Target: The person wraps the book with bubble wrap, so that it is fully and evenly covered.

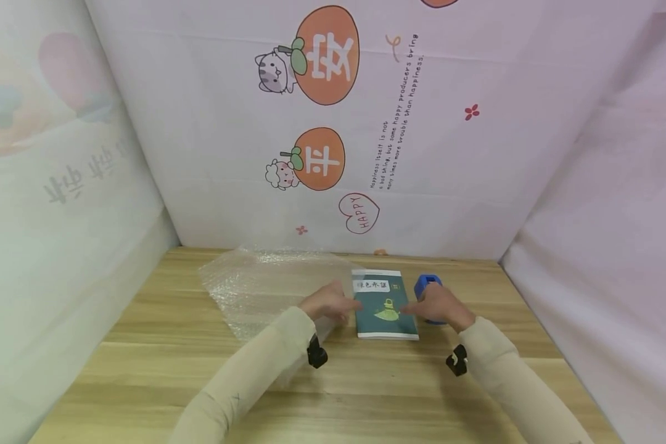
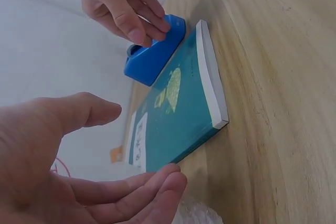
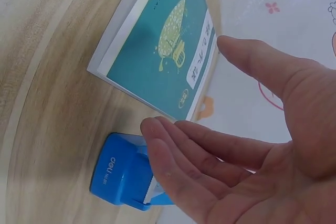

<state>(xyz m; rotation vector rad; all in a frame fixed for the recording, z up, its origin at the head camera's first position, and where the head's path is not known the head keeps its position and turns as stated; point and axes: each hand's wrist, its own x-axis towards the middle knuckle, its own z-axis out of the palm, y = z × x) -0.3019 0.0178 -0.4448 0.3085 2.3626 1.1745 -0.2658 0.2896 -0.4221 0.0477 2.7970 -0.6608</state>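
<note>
Head view: green book (image 1: 376, 316) flat on the counter (image 1: 366, 385) | left hand (image 1: 327, 302) near the book's 9 o'clock side, fingers wide, holding nothing | right hand (image 1: 441, 305) near its 3 o'clock side, fingers wide, holding nothing | blue tape holder (image 3: 118, 174) at 3 o'clock | bubble wrap (image 1: 272, 283) at 9 o'clock

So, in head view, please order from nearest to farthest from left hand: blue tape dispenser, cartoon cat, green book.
1. Green book: just to its right
2. Blue tape dispenser: right of the book
3. Cartoon cat: high on the backdrop
</note>
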